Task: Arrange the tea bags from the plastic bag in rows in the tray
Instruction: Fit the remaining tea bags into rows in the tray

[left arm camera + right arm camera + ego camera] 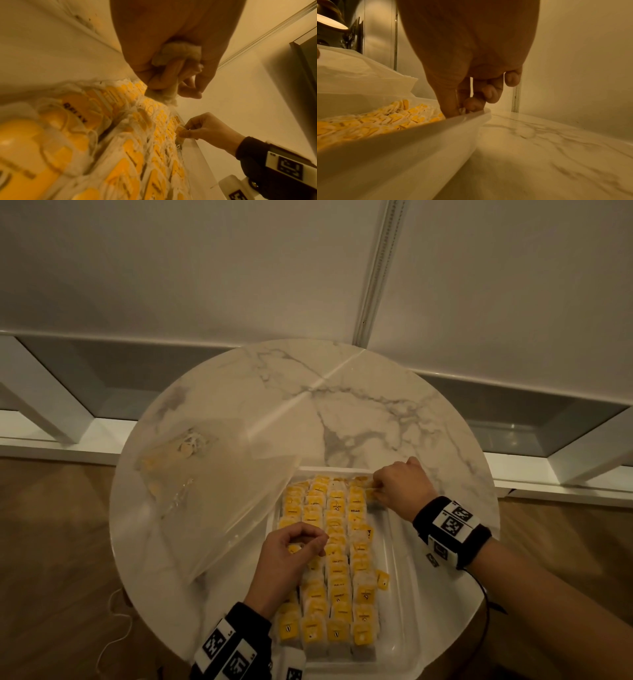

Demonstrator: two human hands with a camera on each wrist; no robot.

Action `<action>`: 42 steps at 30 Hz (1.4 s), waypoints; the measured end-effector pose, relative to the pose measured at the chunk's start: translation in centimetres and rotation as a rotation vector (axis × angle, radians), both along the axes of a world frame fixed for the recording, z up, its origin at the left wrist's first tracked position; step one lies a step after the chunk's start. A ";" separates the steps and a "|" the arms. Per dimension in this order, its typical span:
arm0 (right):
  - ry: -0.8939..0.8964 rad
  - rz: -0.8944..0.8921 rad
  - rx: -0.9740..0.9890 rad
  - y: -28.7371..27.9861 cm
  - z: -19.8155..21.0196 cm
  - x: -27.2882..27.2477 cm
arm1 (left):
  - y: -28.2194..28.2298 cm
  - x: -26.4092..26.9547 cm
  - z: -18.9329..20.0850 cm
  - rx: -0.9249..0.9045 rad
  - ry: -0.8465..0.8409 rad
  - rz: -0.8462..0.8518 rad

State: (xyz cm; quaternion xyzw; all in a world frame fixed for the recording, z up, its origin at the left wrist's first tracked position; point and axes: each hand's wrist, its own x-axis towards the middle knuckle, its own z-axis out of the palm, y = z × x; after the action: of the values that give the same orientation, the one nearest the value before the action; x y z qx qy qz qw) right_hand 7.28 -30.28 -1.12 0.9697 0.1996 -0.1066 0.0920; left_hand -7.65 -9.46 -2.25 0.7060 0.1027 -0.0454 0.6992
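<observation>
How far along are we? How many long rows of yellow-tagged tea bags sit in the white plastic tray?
4 rows, left to right: first, second, third, fourth. The left hand hides part of the first.

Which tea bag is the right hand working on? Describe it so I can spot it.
Start at the white tray on the round marble table. Go to its far right corner, past the fourth row. There the right hand pinches one yellow-tagged tea bag, the only one outside the four rows there.
</observation>
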 end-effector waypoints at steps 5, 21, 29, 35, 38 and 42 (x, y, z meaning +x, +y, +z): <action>-0.060 0.018 -0.047 0.0 0.1 0.0 | -0.2 -0.1 0.2 0.008 0.023 0.004; -0.036 -0.069 -0.008 0.0 0.2 -1.0 | -0.4 -0.6 0.1 -0.202 0.176 0.041; 0.021 -0.089 0.403 1.2 3.7 -4.2 | -0.1 -0.4 1.0 -1.038 0.436 0.145; 0.517 -0.146 0.983 3.1 3.7 -10.4 | -0.7 0.0 2.2 -1.225 0.424 0.200; 0.615 -0.251 1.210 3.1 3.3 -12.5 | -1.1 0.2 2.4 -1.266 0.409 0.247; 0.511 -0.284 1.313 3.0 2.5 -14.4 | -1.5 0.5 2.0 -1.279 0.423 0.266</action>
State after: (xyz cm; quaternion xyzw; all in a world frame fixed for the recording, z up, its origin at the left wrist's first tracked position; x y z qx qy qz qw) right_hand -7.07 -27.30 1.38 0.7863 0.1097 -0.1993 -0.5744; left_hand -7.10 -10.99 -0.22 0.1118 0.2758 -0.1477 0.9432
